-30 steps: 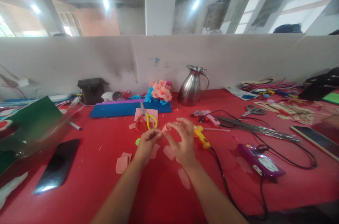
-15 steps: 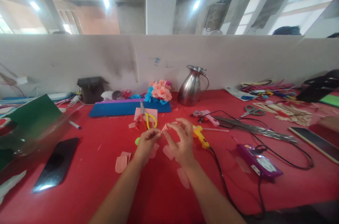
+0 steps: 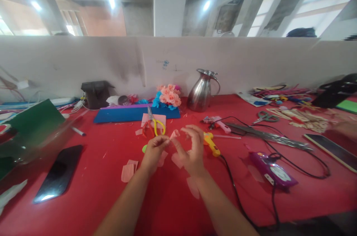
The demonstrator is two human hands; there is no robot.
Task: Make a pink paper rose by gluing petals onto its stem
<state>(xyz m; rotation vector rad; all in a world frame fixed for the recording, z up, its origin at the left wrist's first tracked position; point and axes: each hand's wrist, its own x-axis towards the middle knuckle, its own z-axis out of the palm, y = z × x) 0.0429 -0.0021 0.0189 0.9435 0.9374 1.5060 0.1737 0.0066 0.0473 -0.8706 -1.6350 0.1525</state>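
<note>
A small rolled bud of pink crepe paper (image 3: 174,133) stands between my hands above the red table (image 3: 106,206). Its base is pinched in the fingertips of my left hand (image 3: 153,152). My right hand (image 3: 193,152) is beside it, fingers spread and curved, with the thumb tip close to the base; whether the thumb touches cannot be seen. Loose pink paper petals (image 3: 128,173) lie below and around both hands. Pliers with red and yellow handles (image 3: 155,122) rest on a pink paper piece just beyond. Right of my right hand lies a yellow glue gun (image 3: 212,144).
Paper flowers (image 3: 170,96) and a blue sheet (image 3: 122,115) lie at the back, near a metal jug (image 3: 200,93). A phone (image 3: 59,174) lies left. A purple box (image 3: 275,171), cables, scissors (image 3: 266,117) and wire bundle (image 3: 270,137) occupy the right, where another person's hand (image 3: 344,129) shows.
My right fingers have spread away from the pink paper bud, so more of it shows. My left hand stays in place. At the far right, the other person's hand has shifted slightly.
</note>
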